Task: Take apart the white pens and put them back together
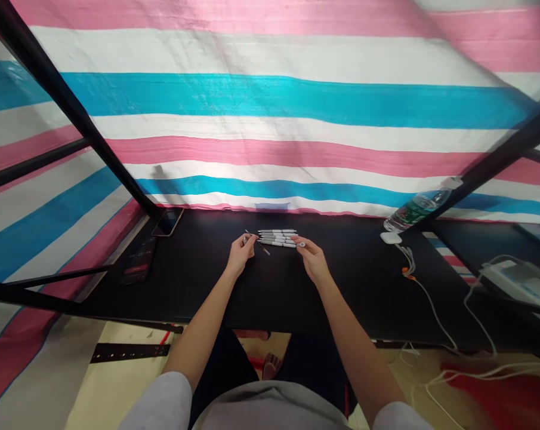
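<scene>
A row of several white-and-grey pens (pixel 276 233) lies side by side on the black table (pixel 278 286), between my two hands. At the left end of the row, my left hand (pixel 241 254) pinches a small, slim pen part, too small to make out fully. A thin rod like a pen refill (pixel 265 250) slants down beside its fingertips; whether the fingers touch it I cannot tell. My right hand (pixel 311 258) is closed at the row's right end, with a white pen barrel (pixel 301 244) at its fingertips, its round end showing.
Two phones, one dark (pixel 138 261) and one with a light edge (pixel 168 221), lie at the left. A clear water bottle (pixel 415 210) leans at the back right, near a white charger (pixel 390 237) with cables. Black frame posts (pixel 104 149) and striped sheeting (pixel 270 95) enclose the table.
</scene>
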Tool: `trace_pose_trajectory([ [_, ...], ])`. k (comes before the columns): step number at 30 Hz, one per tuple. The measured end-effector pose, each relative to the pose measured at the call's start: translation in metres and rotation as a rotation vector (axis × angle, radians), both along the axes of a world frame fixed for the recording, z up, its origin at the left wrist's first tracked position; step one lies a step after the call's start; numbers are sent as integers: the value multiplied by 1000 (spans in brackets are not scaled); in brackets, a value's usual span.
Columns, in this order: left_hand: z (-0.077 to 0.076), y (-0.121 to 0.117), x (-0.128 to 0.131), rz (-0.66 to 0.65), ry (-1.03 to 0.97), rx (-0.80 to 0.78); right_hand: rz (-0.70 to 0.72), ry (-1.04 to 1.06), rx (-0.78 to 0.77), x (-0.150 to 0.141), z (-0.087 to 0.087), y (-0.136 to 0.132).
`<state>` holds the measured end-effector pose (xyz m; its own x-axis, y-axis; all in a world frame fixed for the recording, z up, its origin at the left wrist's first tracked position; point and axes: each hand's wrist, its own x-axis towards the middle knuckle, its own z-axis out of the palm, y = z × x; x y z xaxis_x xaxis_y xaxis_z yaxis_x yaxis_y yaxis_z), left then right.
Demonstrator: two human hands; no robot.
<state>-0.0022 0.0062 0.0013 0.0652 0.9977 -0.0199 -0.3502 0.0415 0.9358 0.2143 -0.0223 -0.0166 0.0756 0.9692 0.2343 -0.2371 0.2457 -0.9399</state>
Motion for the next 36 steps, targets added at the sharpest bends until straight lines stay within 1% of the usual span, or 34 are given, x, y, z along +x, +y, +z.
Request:
trace_pose_trajectory([
  [3, -2, 1, 0, -6, 1, 10, -9, -8, -2, -1, 0, -1],
  [7, -6, 3, -1, -13, 10, 14, -9, -29, -45, -1, -1, -1],
  [11, -10, 4, -1, -17, 12, 18, 25, -19, -82, -2, -1, -1],
  [14, -10, 3, -1, -29, 18, 18, 56, -15, -121, -4, 1, -2],
  [17, -8, 1, 0, -58, 16, 14, 94, 40, -155, -8, 4, -5],
  [21, -4, -1, 1, -131, 14, 3, 165, 160, -184, -11, 8, -6],
  [24, -2, -3, 3, -169, 16, -2, 182, 199, -219, -10, 12, -8],
  [27, -1, -5, 4, -196, 3, -12, 219, 143, -259, -11, 15, -11],
  [32, 0, -10, 9, -255, -24, -16, 393, -65, -316, -16, 13, -16],
  [34, 0, -11, 11, -269, -21, -19, 412, -128, -332, -18, 13, -17],
  [36, 1, -13, 13, -275, -11, -24, 401, -184, -338, -19, 14, -17],
])
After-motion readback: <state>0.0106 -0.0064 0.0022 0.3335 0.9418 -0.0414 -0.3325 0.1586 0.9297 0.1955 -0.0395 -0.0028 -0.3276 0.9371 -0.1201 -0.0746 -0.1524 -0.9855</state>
